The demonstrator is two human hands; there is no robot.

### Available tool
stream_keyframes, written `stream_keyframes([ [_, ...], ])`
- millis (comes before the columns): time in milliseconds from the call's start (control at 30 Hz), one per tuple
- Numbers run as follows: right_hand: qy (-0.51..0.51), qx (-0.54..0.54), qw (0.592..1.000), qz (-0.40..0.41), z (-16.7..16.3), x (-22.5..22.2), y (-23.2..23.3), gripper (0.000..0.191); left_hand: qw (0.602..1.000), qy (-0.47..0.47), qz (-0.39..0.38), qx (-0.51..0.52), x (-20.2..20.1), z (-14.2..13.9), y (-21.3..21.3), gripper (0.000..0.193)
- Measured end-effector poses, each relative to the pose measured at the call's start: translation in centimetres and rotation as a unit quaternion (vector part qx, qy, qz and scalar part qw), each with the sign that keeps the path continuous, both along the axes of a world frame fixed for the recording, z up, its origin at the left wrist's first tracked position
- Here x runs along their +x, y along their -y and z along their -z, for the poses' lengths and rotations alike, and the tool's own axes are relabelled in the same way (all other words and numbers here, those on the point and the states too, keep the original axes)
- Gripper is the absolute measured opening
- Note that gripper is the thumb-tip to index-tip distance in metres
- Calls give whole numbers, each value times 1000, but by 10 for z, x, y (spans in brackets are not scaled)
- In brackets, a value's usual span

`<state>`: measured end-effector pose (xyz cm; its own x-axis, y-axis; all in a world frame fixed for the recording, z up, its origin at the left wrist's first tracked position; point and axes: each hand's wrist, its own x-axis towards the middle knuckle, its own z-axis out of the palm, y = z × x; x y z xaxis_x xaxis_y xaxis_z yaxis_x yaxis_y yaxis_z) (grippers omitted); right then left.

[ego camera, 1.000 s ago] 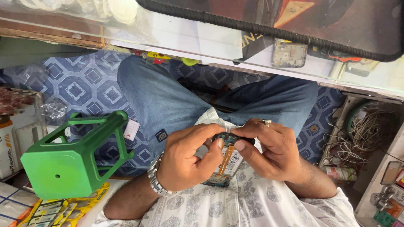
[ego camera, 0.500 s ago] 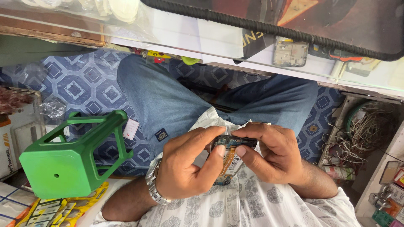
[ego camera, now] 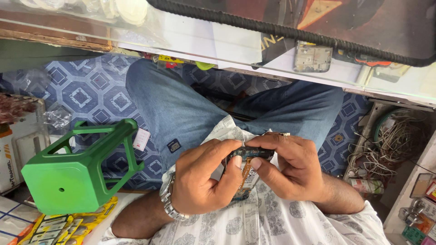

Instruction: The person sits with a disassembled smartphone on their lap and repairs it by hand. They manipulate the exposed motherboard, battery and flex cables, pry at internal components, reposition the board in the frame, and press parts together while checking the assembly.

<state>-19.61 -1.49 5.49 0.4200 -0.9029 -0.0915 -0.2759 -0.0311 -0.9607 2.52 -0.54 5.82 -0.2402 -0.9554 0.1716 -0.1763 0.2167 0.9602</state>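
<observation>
Both of my hands hold an opened mobile phone over my lap, its circuit board and an orange flex strip showing. My left hand, with a metal watch on the wrist, grips its left side, thumb pressed on the board. My right hand grips the right side, thumb and forefinger pinching the phone's top edge. Most of the phone is hidden by my fingers. I sit in blue jeans and a white patterned shirt.
A green plastic stool stands at the left on blue patterned flooring. A glass counter edge with a phone frame part runs across the top. Tangled wires lie at the right. Yellow packets lie at the bottom left.
My hands and the phone have shifted slightly lower against my shirt. My right thumb and forefinger have moved onto the phone's top edge.
</observation>
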Motion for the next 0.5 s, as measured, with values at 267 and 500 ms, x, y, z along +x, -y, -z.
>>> stream_keyframes([
  [267, -19, 27, 999, 11, -1, 2, -2, 28, 1000, 8, 2, -11, 0, 0, -3, 26],
  [500, 48, 18, 998, -26, -5, 4, 3, 29, 1000, -1, 5, -19, -2, 3, -5, 27],
])
